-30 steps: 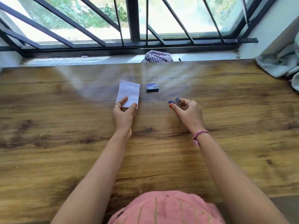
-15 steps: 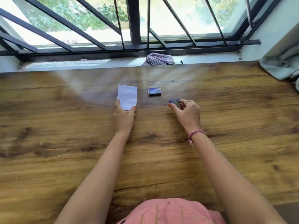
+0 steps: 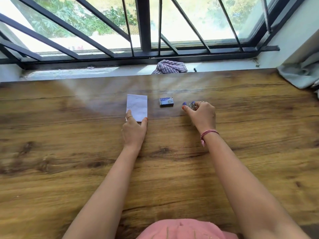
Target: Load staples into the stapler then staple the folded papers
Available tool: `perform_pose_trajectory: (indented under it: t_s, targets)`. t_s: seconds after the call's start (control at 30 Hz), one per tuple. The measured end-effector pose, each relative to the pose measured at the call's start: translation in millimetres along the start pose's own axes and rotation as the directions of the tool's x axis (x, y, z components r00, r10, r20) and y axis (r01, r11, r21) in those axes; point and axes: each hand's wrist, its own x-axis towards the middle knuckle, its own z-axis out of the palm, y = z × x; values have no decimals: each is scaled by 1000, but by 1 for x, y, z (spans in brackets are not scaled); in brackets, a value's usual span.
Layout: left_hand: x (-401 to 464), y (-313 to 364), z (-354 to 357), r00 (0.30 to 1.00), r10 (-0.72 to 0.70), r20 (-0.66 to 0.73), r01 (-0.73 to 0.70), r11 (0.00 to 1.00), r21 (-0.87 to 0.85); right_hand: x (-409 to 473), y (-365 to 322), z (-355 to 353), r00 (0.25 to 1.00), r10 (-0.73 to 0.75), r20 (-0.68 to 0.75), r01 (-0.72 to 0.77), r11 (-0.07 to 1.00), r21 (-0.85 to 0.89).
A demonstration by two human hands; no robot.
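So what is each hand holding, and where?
The right hand holds the small stapler around its rear end. The left hand pinches the folded paper at its near edge.

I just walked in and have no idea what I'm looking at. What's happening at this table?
A person sits at a wooden table by a barred window. The right hand grips a small blue stapler. The left hand holds the near edge of a folded white paper flat on the table. A small blue staple box lies between them, touched by neither hand. Stapler and paper are apart, so nothing is being stapled yet. A checked cloth sits on the sill.
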Motion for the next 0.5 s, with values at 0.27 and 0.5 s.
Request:
perform_pose_trajectory:
  t_s: [0.27, 0.5]
  targets:
    - [-1, 0, -3, 1000, 6, 8, -6, 998, -60, 25, -17, 6, 999, 32, -1, -32, 989, -145]
    - [-6, 4, -10, 999, 48, -6, -48, 986, -160, 24, -15, 8, 999, -32, 36, 40, 972, -230]
